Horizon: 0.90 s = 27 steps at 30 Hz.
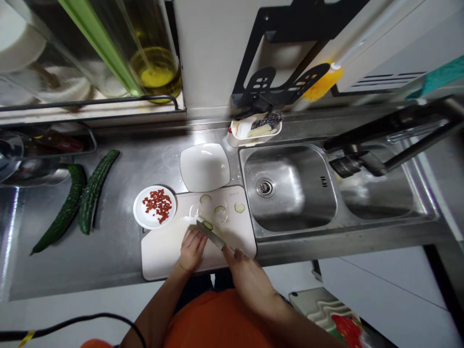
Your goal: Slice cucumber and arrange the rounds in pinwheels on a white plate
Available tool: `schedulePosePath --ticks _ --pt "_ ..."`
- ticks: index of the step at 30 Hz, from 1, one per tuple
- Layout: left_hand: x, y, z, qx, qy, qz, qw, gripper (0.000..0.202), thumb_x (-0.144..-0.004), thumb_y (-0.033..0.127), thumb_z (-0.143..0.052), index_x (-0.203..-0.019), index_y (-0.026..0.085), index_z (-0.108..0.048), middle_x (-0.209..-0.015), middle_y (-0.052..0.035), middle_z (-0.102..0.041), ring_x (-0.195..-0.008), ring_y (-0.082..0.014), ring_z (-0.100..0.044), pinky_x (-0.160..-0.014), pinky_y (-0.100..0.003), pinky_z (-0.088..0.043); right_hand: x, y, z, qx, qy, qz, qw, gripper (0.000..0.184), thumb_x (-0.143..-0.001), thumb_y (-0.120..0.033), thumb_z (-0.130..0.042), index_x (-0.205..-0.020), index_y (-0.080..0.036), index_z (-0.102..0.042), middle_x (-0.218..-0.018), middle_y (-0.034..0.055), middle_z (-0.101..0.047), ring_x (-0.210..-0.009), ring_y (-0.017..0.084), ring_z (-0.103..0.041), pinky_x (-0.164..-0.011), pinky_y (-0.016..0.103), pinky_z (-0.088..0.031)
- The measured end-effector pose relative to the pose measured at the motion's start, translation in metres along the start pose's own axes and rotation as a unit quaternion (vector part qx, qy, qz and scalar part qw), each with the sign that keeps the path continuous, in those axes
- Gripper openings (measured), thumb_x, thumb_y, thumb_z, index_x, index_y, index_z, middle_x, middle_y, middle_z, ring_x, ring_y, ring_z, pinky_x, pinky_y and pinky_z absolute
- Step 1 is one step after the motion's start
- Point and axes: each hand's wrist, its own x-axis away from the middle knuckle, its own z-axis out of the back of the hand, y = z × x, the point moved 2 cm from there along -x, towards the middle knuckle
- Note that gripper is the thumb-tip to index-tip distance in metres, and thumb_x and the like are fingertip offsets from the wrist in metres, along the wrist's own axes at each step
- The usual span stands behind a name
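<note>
Head view looks straight down past an orange garment to two bare forearms over a white rectangular plastic cutting board (163,256) at the front edge of the stainless steel tabletop (119,241). Right hand (250,275) has its fingers curled shut around the handle of a steel kitchen knife (213,236), whose blade slants up and left across the board with a thin pale green cucumber slice (208,225) lying on its tip. Left hand (192,249) rests just left of the blade, its fingers bent and pressed together on the board; whether they pinch anything beneath them cannot be told. Three more cucumber slices (219,210) lie scattered on the far half of the board, well apart from each other. Touching the board's far left corner sits a small round white saucer (139,217) holding a heap of red goji berries (158,205). Just beyond the board stands a square white ceramic plate (205,166). Well to the left, two long dark green cucumbers (92,191) lie side by side on the tabletop. Right of the board is a stainless steel double sink (290,188) with a dark faucet (366,159) above it, and behind the sink a white soap tray (253,131) against the wall.
</note>
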Motion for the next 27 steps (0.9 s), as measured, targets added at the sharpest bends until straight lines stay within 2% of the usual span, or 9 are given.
schedulePosePath --ticks 9,27 --pt "0.0008 -0.0006 0.0001 -0.007 0.004 -0.001 1.0 0.015 -0.086 0.015 -0.056 -0.099 0.016 -0.065 -0.088 -0.0068 -0.069 -0.09 -0.0188 -0.064 -0.088 -0.04 -0.051 -0.0024 -0.0025 0.0021 0.024 -0.005 -0.001 1.0 0.052 -0.087 -0.001 -0.024 -0.13 -0.02 -0.046 -0.099 0.012 -0.065 -0.077 0.021 -0.068 -0.062 0.026 -0.05" --pt "0.0023 -0.0018 -0.0004 -0.004 -0.001 -0.009 1.0 0.017 -0.087 0.016 -0.055 -0.1 0.018 -0.065 -0.092 -0.0068 -0.07 -0.093 -0.0189 -0.064 -0.091 -0.041 -0.05 -0.0094 -0.0088 -0.0002 0.036 0.036 -0.015 0.999 0.047 -0.089 -0.002 -0.028 -0.127 -0.021 -0.049 -0.095 0.0104 -0.067 -0.075 0.02 -0.069 -0.057 0.024 -0.048"
